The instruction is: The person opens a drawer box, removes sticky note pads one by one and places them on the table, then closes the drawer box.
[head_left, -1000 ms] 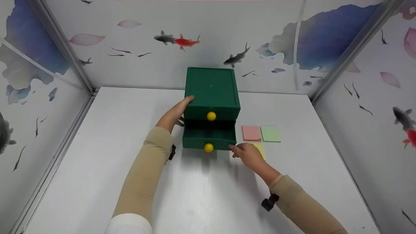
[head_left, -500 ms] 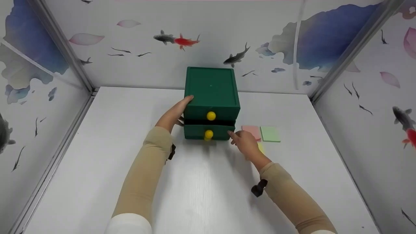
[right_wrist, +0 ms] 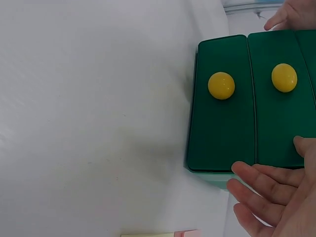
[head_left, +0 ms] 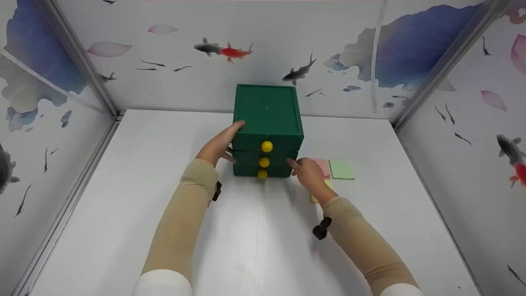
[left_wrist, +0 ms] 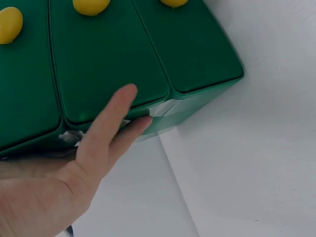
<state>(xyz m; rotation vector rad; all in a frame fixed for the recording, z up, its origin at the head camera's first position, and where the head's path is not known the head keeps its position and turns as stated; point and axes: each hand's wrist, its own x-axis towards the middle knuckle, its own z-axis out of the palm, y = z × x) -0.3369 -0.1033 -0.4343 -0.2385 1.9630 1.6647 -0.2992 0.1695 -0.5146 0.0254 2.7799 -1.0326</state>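
A green three-drawer cabinet (head_left: 267,111) with round yellow knobs stands near the back wall. All its drawer fronts are flush, as the right wrist view also shows. My left hand (head_left: 215,146) rests against the cabinet's left side, thumb at the top edge. In the left wrist view its fingers (left_wrist: 96,138) are extended, one lying over the middle drawer's edge. At the right side, my right hand (head_left: 310,174) touches the middle drawer front (head_left: 247,163) with its thumb. The other fingers (right_wrist: 269,190) are loosely bent beside the cabinet's lower side.
A green sticky-note pad (head_left: 342,169) lies right of the cabinet, next to a pink pad (head_left: 324,166) partly behind my right hand. A yellow pad (head_left: 329,183) is mostly covered by that hand. Printed walls enclose the white table (head_left: 254,246) at the back and sides.
The middle drawer has slid back from pulled out to flush with the cabinet, my right hand moving in along with it. My left hand has stayed on the cabinet's left side.
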